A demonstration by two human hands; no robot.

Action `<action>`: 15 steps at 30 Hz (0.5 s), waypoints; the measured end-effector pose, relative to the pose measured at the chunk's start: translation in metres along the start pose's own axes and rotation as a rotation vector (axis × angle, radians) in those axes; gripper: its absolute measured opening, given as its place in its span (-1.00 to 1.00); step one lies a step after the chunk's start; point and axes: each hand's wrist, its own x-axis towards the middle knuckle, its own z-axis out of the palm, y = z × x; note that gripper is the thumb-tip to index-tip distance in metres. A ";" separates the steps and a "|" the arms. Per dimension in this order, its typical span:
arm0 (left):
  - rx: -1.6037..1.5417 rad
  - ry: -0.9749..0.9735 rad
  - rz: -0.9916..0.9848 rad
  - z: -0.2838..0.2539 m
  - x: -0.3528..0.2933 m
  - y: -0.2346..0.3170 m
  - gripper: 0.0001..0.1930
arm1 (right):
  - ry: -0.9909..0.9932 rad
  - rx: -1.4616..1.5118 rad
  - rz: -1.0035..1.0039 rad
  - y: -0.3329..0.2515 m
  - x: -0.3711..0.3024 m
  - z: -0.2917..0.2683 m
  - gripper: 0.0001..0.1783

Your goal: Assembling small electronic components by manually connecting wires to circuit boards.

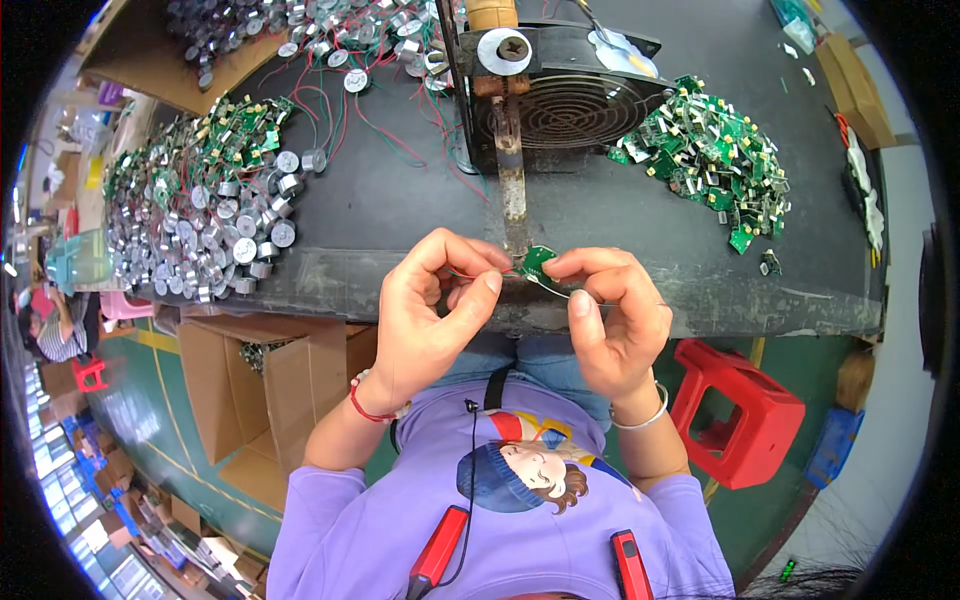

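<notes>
Pinching red wire (510, 274) in left hand (430, 310), pale wire (551, 290) in right hand (630, 325). Steadying board (540, 262) with right forefinger, at iron (513, 190) tip, over worktop (340, 255) edge. Probably soldering; calls for holding wire ends still on board.

I see a green circuit board (538, 262); a black tabletop (385, 222); a purple shirt (545, 545), cartoon-printed; a bright red stool (758, 432).
</notes>
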 end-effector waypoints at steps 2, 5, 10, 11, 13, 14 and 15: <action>-0.008 0.005 0.023 0.001 -0.001 0.001 -0.92 | -0.014 -0.022 -0.014 -0.002 0.002 -0.001 -0.89; -0.016 0.012 0.036 0.002 -0.002 0.000 -0.92 | -0.029 -0.076 -0.076 -0.002 0.004 0.000 -0.88; -0.008 0.017 0.031 0.001 -0.005 -0.001 -0.92 | -0.030 -0.093 -0.042 -0.005 0.004 0.001 -0.87; -0.002 0.024 0.004 0.001 -0.006 -0.001 -0.92 | -0.039 -0.089 -0.054 -0.004 0.003 0.001 -0.87; -0.012 0.021 0.005 0.001 -0.007 -0.002 -0.92 | -0.040 -0.069 -0.046 -0.003 0.001 0.000 -0.88; -0.023 0.018 0.005 0.001 -0.008 -0.003 -0.92 | -0.042 -0.050 -0.038 -0.003 0.000 0.000 -0.88; -0.023 0.017 0.005 0.001 -0.008 -0.004 -0.92 | -0.042 -0.051 -0.037 -0.002 0.000 0.000 -0.88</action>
